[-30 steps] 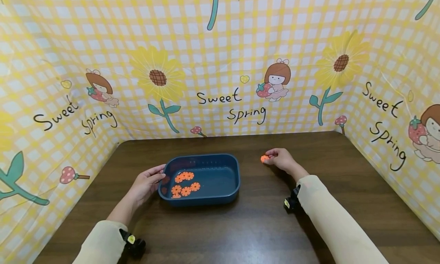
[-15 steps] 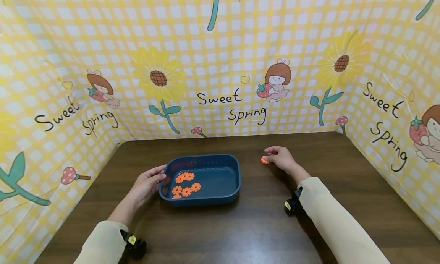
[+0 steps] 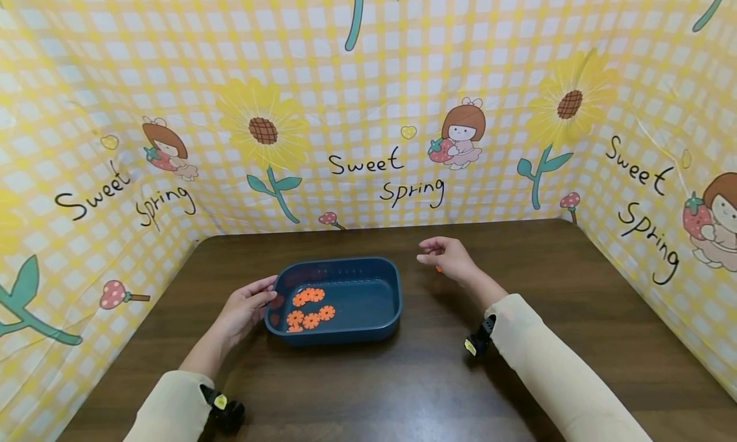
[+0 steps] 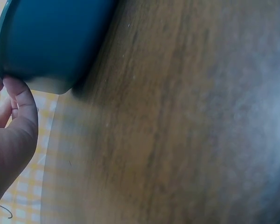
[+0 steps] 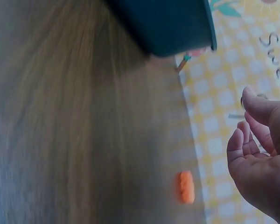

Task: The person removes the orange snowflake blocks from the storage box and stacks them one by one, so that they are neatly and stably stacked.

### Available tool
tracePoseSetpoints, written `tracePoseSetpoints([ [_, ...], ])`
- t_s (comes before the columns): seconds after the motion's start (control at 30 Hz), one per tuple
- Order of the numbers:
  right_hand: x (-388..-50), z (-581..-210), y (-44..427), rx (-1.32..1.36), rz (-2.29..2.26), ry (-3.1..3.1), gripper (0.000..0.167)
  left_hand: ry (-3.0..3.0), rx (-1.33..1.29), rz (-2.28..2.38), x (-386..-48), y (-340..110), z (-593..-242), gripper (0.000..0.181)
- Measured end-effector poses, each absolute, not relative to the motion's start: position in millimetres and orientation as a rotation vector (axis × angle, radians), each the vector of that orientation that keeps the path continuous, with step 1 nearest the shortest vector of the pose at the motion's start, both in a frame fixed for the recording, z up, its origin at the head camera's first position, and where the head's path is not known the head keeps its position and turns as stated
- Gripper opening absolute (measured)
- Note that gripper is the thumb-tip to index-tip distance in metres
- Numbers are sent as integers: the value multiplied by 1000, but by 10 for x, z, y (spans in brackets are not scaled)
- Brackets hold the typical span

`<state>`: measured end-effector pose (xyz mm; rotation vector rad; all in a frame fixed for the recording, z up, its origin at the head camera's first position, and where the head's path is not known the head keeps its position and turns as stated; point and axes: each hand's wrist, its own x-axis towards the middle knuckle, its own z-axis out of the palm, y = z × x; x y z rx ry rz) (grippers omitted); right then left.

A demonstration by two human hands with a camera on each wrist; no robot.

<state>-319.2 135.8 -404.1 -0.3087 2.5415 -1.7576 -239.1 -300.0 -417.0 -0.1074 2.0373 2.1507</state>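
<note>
A dark blue basin [image 3: 345,334] stands on the table, with several orange flower-shaped pieces [image 3: 311,320] lying in its left part. My left hand [image 3: 244,311] pinches the basin's left rim between thumb and fingers; the left wrist view shows the thumb on the basin wall [image 4: 46,51]. To the right of the basin, my right hand [image 3: 455,261] is above the table, its fingers relaxed with nothing between them. One orange piece [image 3: 439,269] is mostly hidden beneath that hand; in the right wrist view the orange piece [image 5: 187,187] is apart from the fingers.
The brown wooden table [image 3: 368,391] extends around the basin. A yellow checked cloth [image 3: 368,96] with printed flowers and lettering hangs behind the table and along both sides. Dark cameras are strapped to both wrists.
My right hand has let go of the orange piece and moved a little left, towards the basin. The left hand and the basin have stayed in place.
</note>
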Motion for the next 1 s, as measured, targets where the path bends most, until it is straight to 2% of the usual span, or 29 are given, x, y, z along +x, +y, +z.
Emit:
tracePoseSetpoints([
  [0.5,-2974,-3795,773,-500,-1797,2428,29,2036,-75,2147,-2387,-3005,-4180,55],
  [1.0,-2805,-3822,150,-617,-1679,2329,33,2052,-86,2146,-2378,-2994,-4173,54],
])
